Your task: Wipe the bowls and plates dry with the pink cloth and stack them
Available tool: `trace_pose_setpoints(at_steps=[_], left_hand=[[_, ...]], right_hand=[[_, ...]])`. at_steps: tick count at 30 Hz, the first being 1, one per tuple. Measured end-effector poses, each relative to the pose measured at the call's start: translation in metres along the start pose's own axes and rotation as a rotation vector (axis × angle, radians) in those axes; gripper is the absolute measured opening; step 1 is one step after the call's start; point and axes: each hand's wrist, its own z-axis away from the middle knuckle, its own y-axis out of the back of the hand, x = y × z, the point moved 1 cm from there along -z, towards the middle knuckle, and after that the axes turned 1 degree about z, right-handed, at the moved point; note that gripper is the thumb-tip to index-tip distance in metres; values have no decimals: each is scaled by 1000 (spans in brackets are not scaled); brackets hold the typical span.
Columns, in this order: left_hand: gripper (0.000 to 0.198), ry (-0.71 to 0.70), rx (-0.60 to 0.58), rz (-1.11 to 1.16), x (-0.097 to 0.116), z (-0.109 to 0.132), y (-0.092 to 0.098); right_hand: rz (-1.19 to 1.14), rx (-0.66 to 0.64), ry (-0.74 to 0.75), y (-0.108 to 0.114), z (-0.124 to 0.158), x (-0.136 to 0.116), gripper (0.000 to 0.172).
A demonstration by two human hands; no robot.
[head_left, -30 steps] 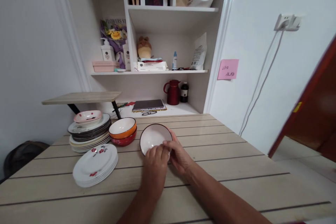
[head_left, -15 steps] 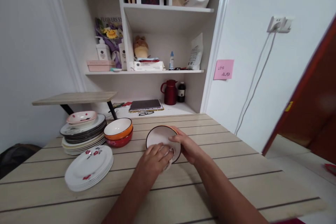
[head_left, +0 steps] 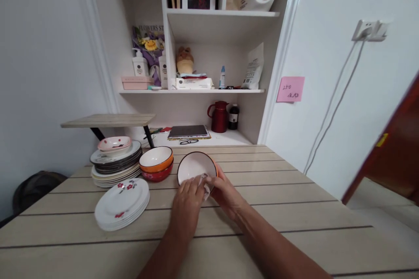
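Observation:
A white bowl point(head_left: 193, 168) with a dark rim and orange outside is tilted toward me over the wooden table point(head_left: 294, 209). My right hand point(head_left: 224, 194) grips its near right rim. My left hand point(head_left: 190, 198) presses a small white cloth point(head_left: 205, 182) against the bowl's inner lower edge, fingers closed on the cloth.
Left of the bowl stand two stacked bowls, orange on red point(head_left: 156, 163). Behind them is a pile of plates point(head_left: 114, 166) topped by a small pink dish point(head_left: 114, 143). A stack of white flowered plates point(head_left: 121, 202) lies nearer. Shelves with a red jug point(head_left: 219, 116) stand behind.
The bowl has shifted a little to the left and tipped more toward me. My left hand with the cloth has moved from the bowl's lower right to its lower middle.

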Motion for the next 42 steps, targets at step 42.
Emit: trace_pose_setpoints(at_steps=[42], left_hand=[[20, 147, 185, 119, 12, 1, 6]], right_hand=[[72, -36, -84, -8, 8, 10, 84]])
